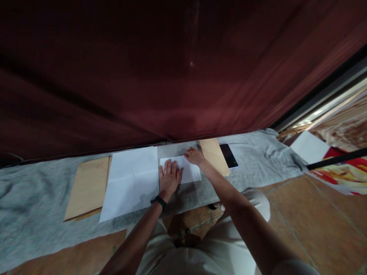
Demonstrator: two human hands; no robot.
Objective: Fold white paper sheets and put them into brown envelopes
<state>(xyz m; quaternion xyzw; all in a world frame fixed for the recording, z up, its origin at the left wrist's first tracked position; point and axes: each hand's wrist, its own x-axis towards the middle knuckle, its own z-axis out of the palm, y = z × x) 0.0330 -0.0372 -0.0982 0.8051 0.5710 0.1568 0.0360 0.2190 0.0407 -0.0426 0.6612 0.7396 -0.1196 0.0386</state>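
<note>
One small white sheet lies on the grey cloth, under both hands. The left hand presses flat across its left part, fingers spread (a dark band circles the wrist). The right hand curls over the far right edge; whether it pinches the paper, I cannot tell. Only a narrow strip separates this sheet from the large white paper, which overlaps the left brown envelopes. Right brown envelopes sit just beyond the right wrist, beside the phone; wider cloth stretches past each end.
</note>
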